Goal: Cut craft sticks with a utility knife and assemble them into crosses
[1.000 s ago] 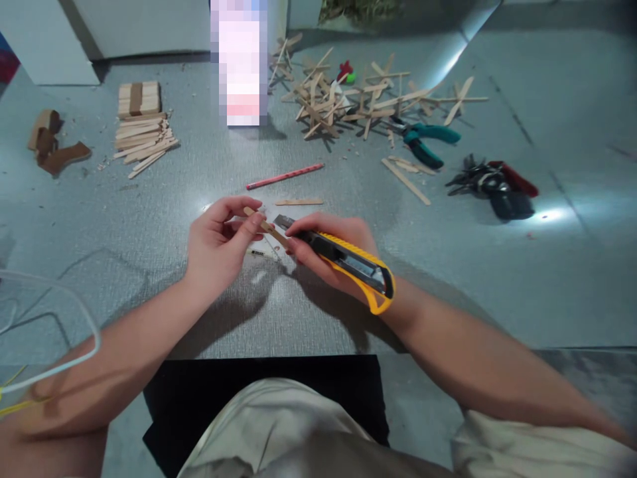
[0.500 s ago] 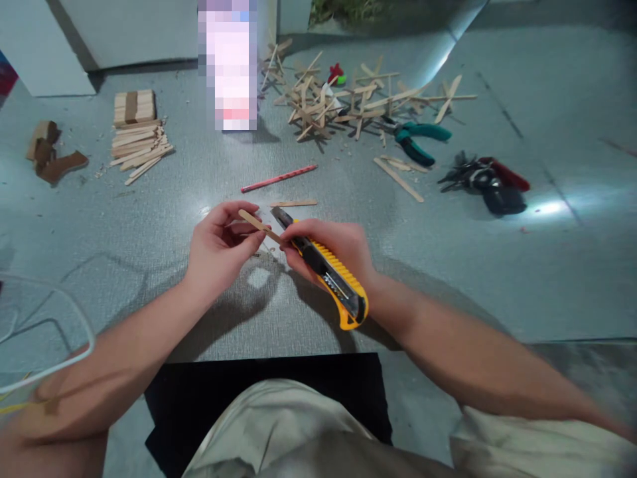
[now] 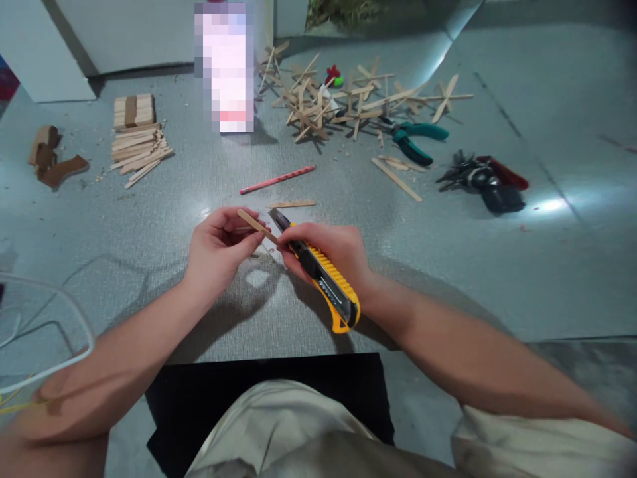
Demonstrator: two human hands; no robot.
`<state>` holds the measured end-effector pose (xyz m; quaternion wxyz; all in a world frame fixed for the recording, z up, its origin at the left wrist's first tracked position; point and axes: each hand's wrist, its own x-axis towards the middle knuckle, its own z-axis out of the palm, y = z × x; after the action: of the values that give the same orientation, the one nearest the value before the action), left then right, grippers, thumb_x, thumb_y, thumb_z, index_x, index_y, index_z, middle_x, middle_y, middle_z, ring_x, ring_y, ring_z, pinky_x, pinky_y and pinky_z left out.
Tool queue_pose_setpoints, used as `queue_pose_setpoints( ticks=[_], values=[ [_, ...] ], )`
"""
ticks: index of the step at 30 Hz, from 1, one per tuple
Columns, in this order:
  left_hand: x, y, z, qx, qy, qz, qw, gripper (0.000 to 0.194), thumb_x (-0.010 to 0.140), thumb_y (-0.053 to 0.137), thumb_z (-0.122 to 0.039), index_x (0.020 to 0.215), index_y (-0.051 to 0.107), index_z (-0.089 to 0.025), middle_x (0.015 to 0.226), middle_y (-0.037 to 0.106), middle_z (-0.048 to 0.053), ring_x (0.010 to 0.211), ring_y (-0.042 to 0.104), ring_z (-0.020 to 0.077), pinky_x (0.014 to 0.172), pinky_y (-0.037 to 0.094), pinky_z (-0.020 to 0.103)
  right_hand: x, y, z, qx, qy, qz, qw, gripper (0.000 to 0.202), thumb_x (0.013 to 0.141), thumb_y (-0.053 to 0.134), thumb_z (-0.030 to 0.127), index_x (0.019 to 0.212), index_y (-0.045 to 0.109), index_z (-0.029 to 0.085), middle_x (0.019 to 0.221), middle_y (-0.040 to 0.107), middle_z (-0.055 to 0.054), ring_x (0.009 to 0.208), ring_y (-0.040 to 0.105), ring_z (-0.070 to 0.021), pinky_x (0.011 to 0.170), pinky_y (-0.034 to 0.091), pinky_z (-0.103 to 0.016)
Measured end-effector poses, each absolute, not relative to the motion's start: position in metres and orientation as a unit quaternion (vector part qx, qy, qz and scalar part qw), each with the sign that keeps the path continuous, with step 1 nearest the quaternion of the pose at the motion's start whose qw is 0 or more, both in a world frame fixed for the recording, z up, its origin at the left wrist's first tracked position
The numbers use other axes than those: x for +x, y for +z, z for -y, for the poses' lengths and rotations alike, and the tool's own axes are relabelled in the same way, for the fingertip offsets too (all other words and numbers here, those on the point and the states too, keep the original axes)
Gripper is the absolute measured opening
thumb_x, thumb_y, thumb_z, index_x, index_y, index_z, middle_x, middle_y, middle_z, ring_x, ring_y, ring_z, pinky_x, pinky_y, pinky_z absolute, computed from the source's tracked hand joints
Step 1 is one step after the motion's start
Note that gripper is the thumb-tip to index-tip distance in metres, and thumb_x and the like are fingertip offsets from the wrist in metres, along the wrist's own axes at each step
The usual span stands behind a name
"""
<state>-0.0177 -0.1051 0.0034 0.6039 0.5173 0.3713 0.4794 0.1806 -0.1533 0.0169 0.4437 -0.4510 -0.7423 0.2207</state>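
My left hand [image 3: 219, 245] pinches a flat wooden stick [image 3: 251, 220] between thumb and fingers. The stick slants down to the right, and its lower end meets the fingertips of my right hand [image 3: 331, 249]. A yellow utility knife [image 3: 328, 279] lies in my right hand, its metal blade tip pointing up and left, close to the stick. Just beyond the hands, another wooden stick [image 3: 293, 204] rests on the table, with a red pencil [image 3: 277, 180] behind it. Something small and pale under the hands is partly hidden.
Bundled sticks [image 3: 134, 111] and loose sticks [image 3: 139, 151] lie at the left, near brown pieces [image 3: 62, 170]. Joined sticks [image 3: 308, 113], teal pliers [image 3: 415, 141] and keys [image 3: 480, 178] are at the back right. A blurred bright screen [image 3: 231, 73] stands behind. A white cable [image 3: 82, 318] curves at the left edge.
The utility knife's handle has swung slightly to the left with my right hand. My left hand keeps its hold on the stick, and the view has shifted a little.
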Motion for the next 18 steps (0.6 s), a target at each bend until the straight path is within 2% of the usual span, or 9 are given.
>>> queue_pose_setpoints(
  ticks=[6,10,18],
  values=[
    [-0.0169,0.0070,0.1067,0.525,0.465,-0.366,0.612,0.027,0.074,0.085,-0.018,0.096,0.072,-0.026,0.093,0.080,0.000,0.089,0.079,0.0182,0.081,0.063,0.031,0.1822,0.0124,0.1535,-0.435,0.217,0.749,0.451,0.013,0.092,0.066,0.015,0.090,0.068,0.028,0.073,0.073,0.005,0.063,0.069,-0.0154,0.064,0.056,-0.029],
    [-0.0159,0.0080,0.1082,0.533,0.470,-0.367,0.601,0.025,0.076,0.082,-0.016,0.095,0.069,-0.026,0.096,0.079,0.000,0.091,0.078,0.0170,0.085,0.063,0.032,0.1818,0.0102,0.1559,-0.437,0.211,0.756,0.439,0.015,0.093,0.067,0.013,0.090,0.069,0.027,0.073,0.074,0.005,0.063,0.069,-0.0149,0.064,0.056,-0.028],
    [-0.0123,0.0108,0.1114,0.515,0.499,-0.338,0.609,0.023,0.076,0.081,-0.009,0.090,0.070,-0.024,0.088,0.077,-0.002,0.084,0.075,0.0146,0.086,0.063,0.030,0.1801,0.0086,0.1586,-0.408,0.188,0.774,0.446,0.012,0.096,0.067,0.015,0.095,0.071,0.025,0.076,0.076,0.002,0.066,0.071,-0.0163,0.067,0.058,-0.029]
  ],
)
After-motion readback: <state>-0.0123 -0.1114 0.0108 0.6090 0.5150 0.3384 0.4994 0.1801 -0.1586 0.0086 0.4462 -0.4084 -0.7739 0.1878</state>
